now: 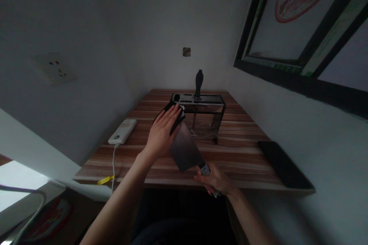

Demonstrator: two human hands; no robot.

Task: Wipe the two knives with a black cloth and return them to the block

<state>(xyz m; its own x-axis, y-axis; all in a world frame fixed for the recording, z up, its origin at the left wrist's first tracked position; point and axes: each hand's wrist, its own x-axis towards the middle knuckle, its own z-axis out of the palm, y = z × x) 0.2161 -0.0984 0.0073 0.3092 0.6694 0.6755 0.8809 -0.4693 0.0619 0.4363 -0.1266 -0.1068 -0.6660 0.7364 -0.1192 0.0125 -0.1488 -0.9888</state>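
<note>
My right hand [214,179] is wrapped round the handle of a cleaver [186,147], near the table's front edge. Its broad, flat blade slants up and left over the table. My left hand [165,126] lies with its fingers together over a black cloth [177,120], at the far end of the blade; part of that end is hidden. Just behind the blade stands a see-through knife holder [201,100] with a dark frame and slots in its top. A black-handled tool [199,82], perhaps a knife, sticks upright out of it.
On the wood-grain table [238,160], a white power bank [123,131] with a cable and yellow tag [105,180] lies left. A black phone [284,164] lies at the right edge. Walls enclose the table; a socket [57,69] and a framed window or panel [287,57] are beside it.
</note>
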